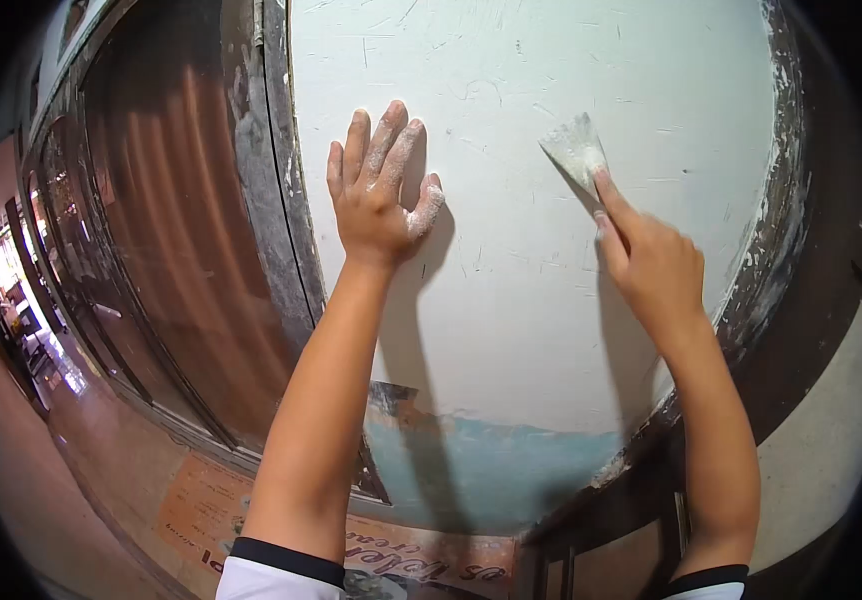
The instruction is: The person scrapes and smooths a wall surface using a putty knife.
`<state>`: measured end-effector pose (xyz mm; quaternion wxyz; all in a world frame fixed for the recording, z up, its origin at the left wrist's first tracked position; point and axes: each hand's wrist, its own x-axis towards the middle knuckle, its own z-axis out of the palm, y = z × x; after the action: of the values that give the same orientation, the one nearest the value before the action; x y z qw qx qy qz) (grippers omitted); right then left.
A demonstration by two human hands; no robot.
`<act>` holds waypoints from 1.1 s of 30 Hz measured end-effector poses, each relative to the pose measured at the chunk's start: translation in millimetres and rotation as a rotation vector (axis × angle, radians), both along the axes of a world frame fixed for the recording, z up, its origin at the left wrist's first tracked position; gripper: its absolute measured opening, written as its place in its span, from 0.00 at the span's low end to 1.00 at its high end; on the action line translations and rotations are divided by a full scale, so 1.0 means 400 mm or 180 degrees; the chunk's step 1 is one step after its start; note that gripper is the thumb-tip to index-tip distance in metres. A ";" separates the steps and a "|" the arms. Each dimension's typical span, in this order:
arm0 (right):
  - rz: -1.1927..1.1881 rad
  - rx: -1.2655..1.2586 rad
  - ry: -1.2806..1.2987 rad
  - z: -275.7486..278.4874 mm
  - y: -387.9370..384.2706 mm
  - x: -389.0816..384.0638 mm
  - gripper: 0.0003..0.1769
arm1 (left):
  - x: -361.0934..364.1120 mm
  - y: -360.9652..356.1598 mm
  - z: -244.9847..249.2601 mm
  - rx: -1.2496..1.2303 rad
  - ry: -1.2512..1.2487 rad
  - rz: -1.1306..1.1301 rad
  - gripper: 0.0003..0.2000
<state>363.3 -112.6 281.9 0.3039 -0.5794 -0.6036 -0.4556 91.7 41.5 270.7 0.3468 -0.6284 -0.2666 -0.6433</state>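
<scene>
My left hand is raised against the white wall panel, fingers spread and dusted with white powder. To its right, my right hand grips a putty knife, with the index finger stretched along it. White residue coats the triangular blade, which lies at or very near the panel; exact contact I cannot make out. The handle is mostly hidden inside my fingers. Scratches and small marks are scattered over the panel.
A dark, paint-flecked frame post borders the panel on the left, beside a glazed brown door. Blue paint shows along the panel's lower part. A printed orange sheet lies on the floor. Dark worn trim runs down the right.
</scene>
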 end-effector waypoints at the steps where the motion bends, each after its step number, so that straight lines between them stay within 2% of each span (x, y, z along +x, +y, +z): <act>1: -0.0057 -0.0026 -0.0029 -0.031 -0.007 0.019 0.28 | 0.000 0.001 0.000 0.0004 0.0010 -0.0015 0.29; 5: -0.0013 0.0080 -0.0062 -0.066 0.012 0.046 0.28 | -0.006 0.000 -0.006 -0.0002 -0.0025 0.0015 0.29; 9: -0.0064 0.0260 -0.0132 0.033 0.038 -0.025 0.26 | -0.004 -0.004 -0.002 -0.0034 0.0029 0.0040 0.30; 12: -0.0101 0.0149 -0.0015 0.032 0.027 -0.044 0.26 | -0.002 0.002 -0.005 -0.0010 0.0055 0.0055 0.30; 17: -0.0413 0.0016 -0.0418 -0.113 0.010 0.023 0.32 | -0.001 0.000 -0.009 -0.0030 0.0004 0.0058 0.30; 20: -0.0513 0.0111 -0.0527 -0.095 0.028 0.019 0.32 | 0.004 -0.001 -0.010 -0.0031 -0.0036 0.0083 0.30; 24: -0.0375 0.0191 -0.0370 0.008 0.050 -0.049 0.30 | -0.007 0.003 -0.008 0.0014 0.0065 0.0061 0.30; 25: -0.0427 -0.0005 -0.0269 0.027 0.034 -0.070 0.29 | -0.006 0.005 -0.007 0.0013 0.0079 0.0050 0.30; 28: -0.0133 0.0006 -0.0250 -0.008 0.012 -0.043 0.30 | -0.007 0.011 -0.011 0.0021 0.0054 0.0154 0.31; 33: 0.0131 -0.0102 -0.0370 -0.195 -0.014 0.047 0.40 | -0.002 0.005 -0.014 0.0008 0.0058 0.0102 0.30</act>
<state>382.2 -118.2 203.8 0.2684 -0.5442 -0.6392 -0.4725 90.7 43.4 265.0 0.3602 -0.6295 -0.2726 -0.6322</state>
